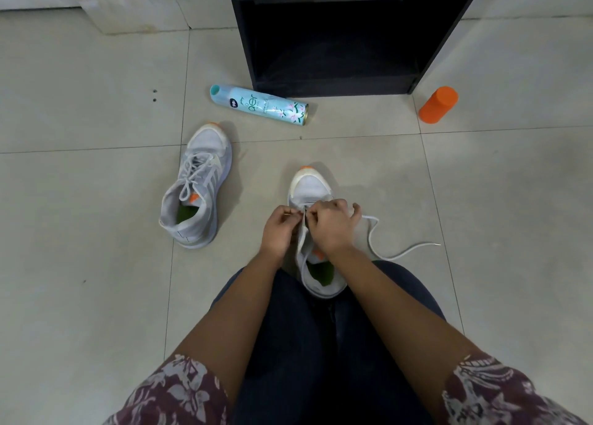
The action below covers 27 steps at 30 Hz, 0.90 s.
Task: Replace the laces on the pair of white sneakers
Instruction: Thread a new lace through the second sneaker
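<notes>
Two white sneakers with orange toe tips stand on the tiled floor. The left sneaker (197, 184) is laced and tied and stands apart from my hands. The right sneaker (311, 187) stands between my knees, toe pointing away. My left hand (280, 229) pinches a lace end at the shoe's left eyelets. My right hand (332, 224) is closed on the white lace (382, 251) over the front eyelets. The lace's loose tail curls over the floor to the right. My hands hide the eyelet rows.
A light blue spray can (260, 103) lies on its side beyond the shoes. An orange bottle (438, 104) lies at the right. A black open shelf unit (340, 33) stands at the back. My knees in dark trousers fill the bottom.
</notes>
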Motion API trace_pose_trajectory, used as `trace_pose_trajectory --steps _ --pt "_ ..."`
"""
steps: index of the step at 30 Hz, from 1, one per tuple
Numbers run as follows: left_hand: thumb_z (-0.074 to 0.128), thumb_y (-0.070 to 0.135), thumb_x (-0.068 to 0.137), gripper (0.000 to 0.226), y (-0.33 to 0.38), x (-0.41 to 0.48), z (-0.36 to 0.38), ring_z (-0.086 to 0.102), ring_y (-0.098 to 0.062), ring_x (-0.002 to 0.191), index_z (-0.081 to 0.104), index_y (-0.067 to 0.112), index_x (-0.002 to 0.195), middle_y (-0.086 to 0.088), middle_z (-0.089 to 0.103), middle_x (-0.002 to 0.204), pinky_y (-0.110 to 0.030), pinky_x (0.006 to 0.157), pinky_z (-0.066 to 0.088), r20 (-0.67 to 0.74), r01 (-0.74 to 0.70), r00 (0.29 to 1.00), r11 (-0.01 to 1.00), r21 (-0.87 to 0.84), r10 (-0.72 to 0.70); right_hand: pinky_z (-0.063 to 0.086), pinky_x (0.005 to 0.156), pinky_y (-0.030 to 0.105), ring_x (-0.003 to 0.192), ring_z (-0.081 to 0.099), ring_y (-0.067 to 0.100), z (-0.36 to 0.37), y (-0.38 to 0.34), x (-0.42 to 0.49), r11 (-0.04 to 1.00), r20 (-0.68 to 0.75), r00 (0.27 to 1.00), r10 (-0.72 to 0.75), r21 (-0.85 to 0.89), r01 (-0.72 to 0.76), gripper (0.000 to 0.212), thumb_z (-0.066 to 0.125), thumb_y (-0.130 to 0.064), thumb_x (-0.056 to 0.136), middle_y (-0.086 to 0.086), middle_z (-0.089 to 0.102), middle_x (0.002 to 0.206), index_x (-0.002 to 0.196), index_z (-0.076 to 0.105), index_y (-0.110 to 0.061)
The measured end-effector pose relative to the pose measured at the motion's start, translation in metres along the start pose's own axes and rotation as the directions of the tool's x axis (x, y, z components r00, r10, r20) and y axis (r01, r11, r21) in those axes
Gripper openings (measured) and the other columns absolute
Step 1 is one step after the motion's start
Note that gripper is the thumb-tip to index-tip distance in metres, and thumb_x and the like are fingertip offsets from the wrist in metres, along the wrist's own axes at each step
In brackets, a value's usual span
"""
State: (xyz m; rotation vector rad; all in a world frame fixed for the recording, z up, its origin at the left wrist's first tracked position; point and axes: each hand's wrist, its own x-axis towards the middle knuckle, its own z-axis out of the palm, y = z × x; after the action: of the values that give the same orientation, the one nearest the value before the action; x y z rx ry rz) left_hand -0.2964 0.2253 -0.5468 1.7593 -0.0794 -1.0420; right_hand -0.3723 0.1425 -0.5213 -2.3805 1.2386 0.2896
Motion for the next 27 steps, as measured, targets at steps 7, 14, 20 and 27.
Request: trace_pose_trajectory --steps 7,14,20,27 --pt "0.049 0.011 0.093 0.016 0.001 0.0 0.001 0.051 -0.019 0.072 0.05 0.016 0.077 -0.005 0.055 0.074 -0.036 0.071 0.044 -0.012 -0.028 1.0 0.999 0.039 0.029 0.039 0.09 0.034 0.09 0.061 0.017 -0.039 0.007 -0.036 0.982 0.087 0.996 -0.011 0.191 -0.006 0.026 0.039 -0.035 0.098 -0.001 0.068 0.086 0.12 0.044 -0.021" --pt "0.039 0.01 0.094 0.018 0.001 -0.003 0.002 0.058 -0.026 0.071 0.042 0.016 0.077 -0.01 0.064 0.081 -0.043 0.071 0.047 -0.081 -0.031 0.996 0.999 -0.017 0.03 0.055 0.063 0.031 0.071 0.069 0.022 -0.061 0.034 -0.041 0.23 0.312 0.943 -0.112 0.932 -0.281 0.021 0.034 -0.014 0.103 0.013 0.072 0.085 0.119 0.046 -0.017" --pt "0.027 0.012 0.098 0.011 0.015 -0.01 -0.004 0.066 -0.031 0.074 0.037 0.01 0.092 -0.02 0.067 0.1 -0.033 0.067 0.05 -0.099 -0.01 0.995 0.971 -0.241 -0.014 0.051 0.074 0.034 0.083 0.064 0.016 -0.021 0.052 -0.042 0.739 -0.1 0.983 -0.152 0.649 0.18 0.022 0.05 -0.03 0.097 0.0 0.068 0.093 0.118 0.05 -0.031" --pt "0.031 0.009 0.097 0.019 0.011 0.001 -0.027 0.062 -0.03 0.101 0.034 0.006 0.116 -0.017 0.061 0.122 -0.028 0.078 0.047 -0.412 -0.033 0.89 0.873 -0.486 -0.196 0.048 0.091 0.034 0.104 0.053 0.014 -0.02 0.062 -0.045 0.828 -0.238 0.953 -0.186 0.484 0.282 0.047 0.057 -0.02 0.092 -0.002 0.059 0.111 0.136 0.043 -0.023"
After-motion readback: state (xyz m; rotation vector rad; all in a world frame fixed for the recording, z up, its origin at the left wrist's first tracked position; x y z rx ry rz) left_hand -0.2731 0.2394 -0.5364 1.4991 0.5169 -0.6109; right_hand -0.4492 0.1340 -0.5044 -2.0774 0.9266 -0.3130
